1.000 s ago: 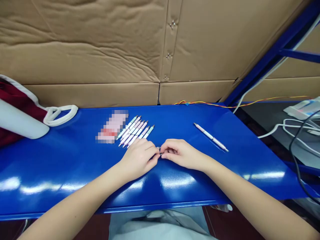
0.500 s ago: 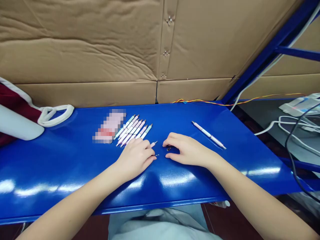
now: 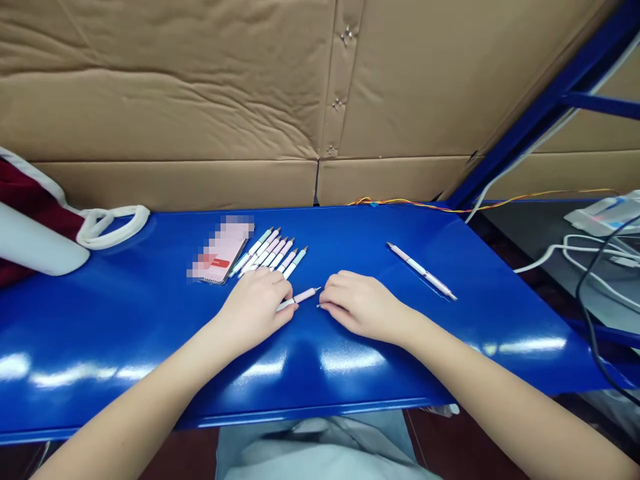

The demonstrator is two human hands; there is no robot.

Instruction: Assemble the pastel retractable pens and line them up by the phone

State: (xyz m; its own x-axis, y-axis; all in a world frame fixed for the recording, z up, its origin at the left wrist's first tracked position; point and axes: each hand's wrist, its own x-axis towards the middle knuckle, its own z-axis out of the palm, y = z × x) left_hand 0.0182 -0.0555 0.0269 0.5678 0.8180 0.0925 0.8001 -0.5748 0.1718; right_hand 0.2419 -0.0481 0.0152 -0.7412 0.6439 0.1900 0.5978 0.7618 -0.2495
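Observation:
My left hand (image 3: 257,301) rests on the blue table (image 3: 150,333) with its fingers curled over a pink pen (image 3: 300,297) whose tip sticks out to the right. My right hand (image 3: 357,305) lies close beside it, fingers bent down, pinching a small thin piece at the fingertips that I cannot make out. Just behind my left hand lies a row of several pens (image 3: 270,252) in pink and pale green. A single pink-and-white pen (image 3: 421,271) lies apart to the right.
A phone (image 3: 220,252) lies left of the pen row. A white roll and red cloth bag with white handles (image 3: 107,223) sit at far left. Cardboard lines the back wall. Cables and a power strip (image 3: 600,213) are at right, past a blue frame post.
The hands were together working on a pen, then parted with small pieces on the table. Now the left hand has moved back over the pen and the right covers the small piece.

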